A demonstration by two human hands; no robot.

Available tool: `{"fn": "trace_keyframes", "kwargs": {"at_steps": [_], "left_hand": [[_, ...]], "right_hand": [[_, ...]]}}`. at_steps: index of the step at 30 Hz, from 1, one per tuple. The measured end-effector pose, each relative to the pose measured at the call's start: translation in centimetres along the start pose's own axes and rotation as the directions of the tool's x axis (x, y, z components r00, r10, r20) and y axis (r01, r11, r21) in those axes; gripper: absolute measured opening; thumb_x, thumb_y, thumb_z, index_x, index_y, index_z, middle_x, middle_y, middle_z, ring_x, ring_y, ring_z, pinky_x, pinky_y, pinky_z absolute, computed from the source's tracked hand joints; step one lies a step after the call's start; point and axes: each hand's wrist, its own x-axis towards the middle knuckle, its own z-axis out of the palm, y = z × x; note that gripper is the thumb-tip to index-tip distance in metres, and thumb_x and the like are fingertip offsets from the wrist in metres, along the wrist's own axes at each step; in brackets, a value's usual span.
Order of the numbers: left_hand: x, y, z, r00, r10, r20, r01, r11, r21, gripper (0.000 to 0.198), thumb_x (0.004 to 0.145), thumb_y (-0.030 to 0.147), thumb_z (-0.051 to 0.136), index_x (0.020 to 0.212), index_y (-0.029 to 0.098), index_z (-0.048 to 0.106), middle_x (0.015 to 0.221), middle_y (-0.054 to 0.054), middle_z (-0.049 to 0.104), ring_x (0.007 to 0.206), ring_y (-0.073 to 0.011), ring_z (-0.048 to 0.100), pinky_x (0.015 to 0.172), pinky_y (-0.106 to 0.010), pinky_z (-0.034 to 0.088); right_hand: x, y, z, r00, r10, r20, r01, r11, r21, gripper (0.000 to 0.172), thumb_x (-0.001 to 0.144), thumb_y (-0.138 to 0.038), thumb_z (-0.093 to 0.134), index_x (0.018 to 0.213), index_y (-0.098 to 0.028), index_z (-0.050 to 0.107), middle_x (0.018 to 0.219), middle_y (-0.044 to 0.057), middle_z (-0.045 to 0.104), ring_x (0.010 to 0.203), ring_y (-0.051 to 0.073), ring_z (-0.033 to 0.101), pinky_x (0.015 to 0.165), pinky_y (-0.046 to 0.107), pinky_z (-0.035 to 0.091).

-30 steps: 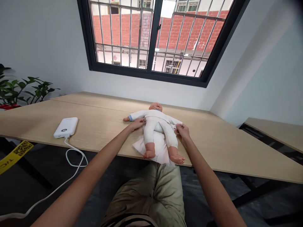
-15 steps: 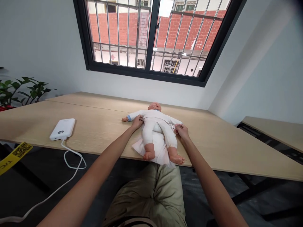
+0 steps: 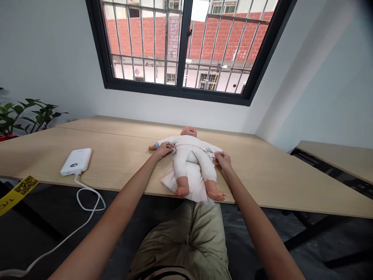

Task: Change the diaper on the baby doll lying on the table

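Note:
A baby doll [image 3: 190, 142] in white clothing with blue cuffs lies on its back, head toward the window and bare feet at the table's front edge. Under its hips and between its legs spreads a white diaper [image 3: 194, 177] with pale pink edges. Beside the doll's waist on the left, my left hand [image 3: 165, 148] pinches the diaper's side. My right hand [image 3: 223, 159] has its fingers closed on the diaper's other side, just below the doll's sleeve. The doll's body hides the back part of the diaper.
On the wooden table [image 3: 116, 144], a white power bank [image 3: 76, 161] lies at the left, its white cable [image 3: 90, 210] hanging over the edge. A potted plant [image 3: 27, 114] stands at the far left. A barred window [image 3: 177, 46] is ahead, and another table [image 3: 338, 157] is at right.
My left hand has shifted slightly outward to the left, away from the doll's waist. My right hand stays almost in place, and the view has turned a little.

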Motion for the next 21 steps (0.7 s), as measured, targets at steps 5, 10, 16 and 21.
{"fn": "trace_keyframes", "kwargs": {"at_steps": [5,10,16,21], "left_hand": [[0.6,-0.3,0.0,0.998,-0.026,0.053,0.028,0.998,-0.05,0.021,0.066,0.012,0.065,0.086,0.016,0.063,0.079,-0.002,0.064,0.06,-0.0093,0.052,0.055,-0.021,0.039],[0.9,-1.0,0.4,1.0,0.017,0.019,-0.015,0.998,-0.066,0.022,0.071,0.025,0.072,0.089,0.017,0.061,0.073,0.0,0.061,0.056,-0.009,0.05,0.051,-0.021,0.037],[0.6,-0.9,0.4,0.999,-0.012,-0.036,0.012,1.0,0.0,0.017,0.063,0.012,0.069,0.079,0.015,0.063,0.071,-0.002,0.062,0.057,-0.01,0.05,0.051,-0.022,0.035],[0.5,-0.7,0.4,0.983,0.07,-0.169,-0.036,0.98,0.197,0.019,0.064,0.011,0.058,0.081,0.013,0.067,0.07,-0.003,0.065,0.056,-0.0124,0.049,0.055,-0.025,0.039]], "right_hand": [[0.1,0.1,0.1,0.999,0.035,0.007,-0.035,0.999,-0.001,0.021,0.061,-0.025,0.068,0.078,-0.018,0.059,0.066,-0.002,0.062,0.053,0.009,0.056,0.05,0.019,0.043],[0.1,0.3,0.1,0.999,0.027,0.026,-0.028,0.999,0.037,0.026,0.06,-0.028,0.07,0.08,-0.017,0.059,0.063,-0.003,0.06,0.051,0.008,0.054,0.049,0.019,0.041],[0.1,0.4,0.1,0.999,0.026,0.038,-0.027,0.999,0.034,0.027,0.06,-0.029,0.07,0.082,-0.016,0.06,0.065,-0.003,0.061,0.052,0.008,0.056,0.049,0.018,0.041],[0.3,0.4,0.2,0.999,0.031,0.029,-0.032,0.999,0.039,0.026,0.06,-0.029,0.069,0.08,-0.015,0.06,0.061,-0.004,0.059,0.049,0.007,0.053,0.047,0.017,0.039]]}}
